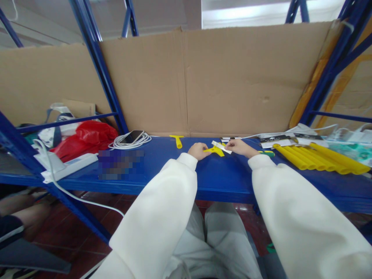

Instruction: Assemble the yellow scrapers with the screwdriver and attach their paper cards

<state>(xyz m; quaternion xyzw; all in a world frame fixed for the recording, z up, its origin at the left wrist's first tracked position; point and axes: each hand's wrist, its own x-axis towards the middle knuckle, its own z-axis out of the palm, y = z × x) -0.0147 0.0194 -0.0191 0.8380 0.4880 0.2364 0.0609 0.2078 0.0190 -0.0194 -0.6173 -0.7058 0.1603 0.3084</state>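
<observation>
Left grip [198, 151] pinches the yellow piece [217, 151] over the blue bench [222, 178]; right grip [240, 147] holds the white strip [221, 147] beside it, contact unclear. Steady work likely needs the piece braced firmly, the strip kept flat and fingertips off its edges.

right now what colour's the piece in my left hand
The piece is yellow, clearest in head view.
</observation>
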